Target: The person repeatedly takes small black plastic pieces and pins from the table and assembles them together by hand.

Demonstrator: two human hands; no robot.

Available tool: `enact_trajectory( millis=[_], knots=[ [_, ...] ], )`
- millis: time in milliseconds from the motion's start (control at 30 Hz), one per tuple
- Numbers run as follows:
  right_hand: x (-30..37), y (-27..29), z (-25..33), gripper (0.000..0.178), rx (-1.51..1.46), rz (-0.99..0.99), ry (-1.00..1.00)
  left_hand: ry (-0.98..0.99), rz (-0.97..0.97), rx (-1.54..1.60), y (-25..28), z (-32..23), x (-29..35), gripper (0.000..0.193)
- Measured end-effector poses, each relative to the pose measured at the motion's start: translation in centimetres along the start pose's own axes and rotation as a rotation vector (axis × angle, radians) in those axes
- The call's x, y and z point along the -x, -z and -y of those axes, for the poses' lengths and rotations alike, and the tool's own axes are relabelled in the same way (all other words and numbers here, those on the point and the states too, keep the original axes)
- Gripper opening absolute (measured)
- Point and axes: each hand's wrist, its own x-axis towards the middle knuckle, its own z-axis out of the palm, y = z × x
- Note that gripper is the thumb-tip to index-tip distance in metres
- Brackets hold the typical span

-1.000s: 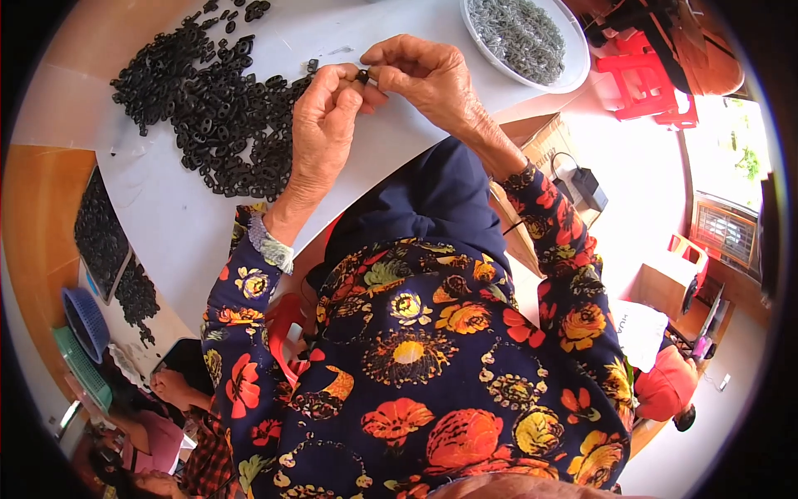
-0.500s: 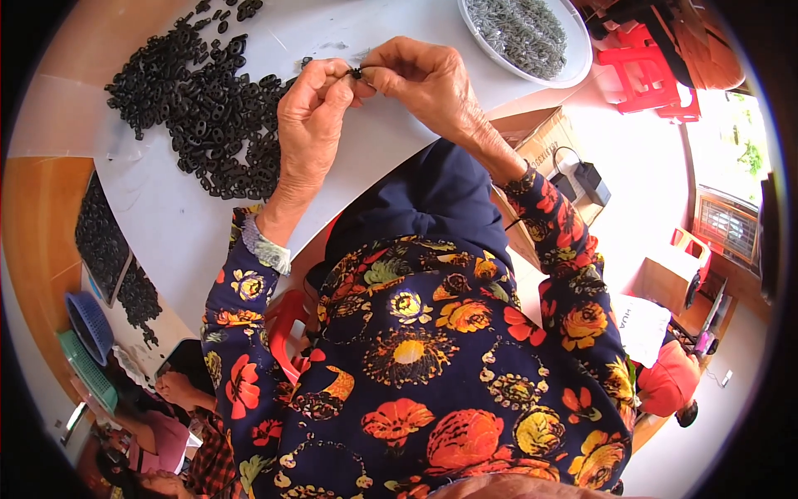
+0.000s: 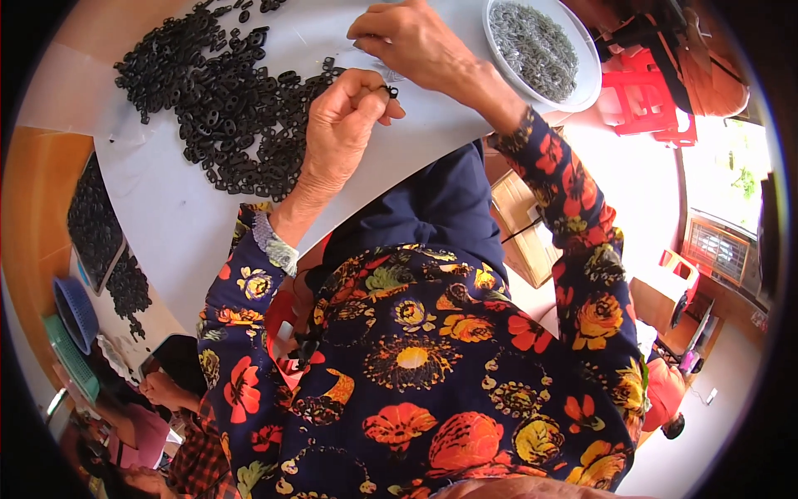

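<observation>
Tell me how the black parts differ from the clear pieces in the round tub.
The black parts look opaque; the clear pieces look pale and see-through. The black parts lie loose across the table; the clear pieces sit in a round tub. The black parts spread left of the left hand, the clear pieces right of the right hand. Both are masses of many small pieces.

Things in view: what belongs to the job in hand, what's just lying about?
Likely part of the job:
- small black part, held in the left hand
- heap of black parts on the table
- white bowl of small clear pieces, probably

Apparently just lying about:
- cardboard box
- red stool
- blue basket
- green basket
</observation>
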Motion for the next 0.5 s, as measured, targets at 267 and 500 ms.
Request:
enact_trajectory(
  millis=[267, 500],
  knots=[
    [-3.8, -1.2, 0.6, 0.005, 0.43, 0.473, 0.178, 0.017, -0.008, -0.024, -0.4, 0.0, 0.0, 0.007],
    [-3.4, 0.6, -2.1, 0.015, 0.163, 0.292, 0.19, 0.04, -0.018, -0.046, -0.7, -0.6, -0.2, 0.006]
  ],
)
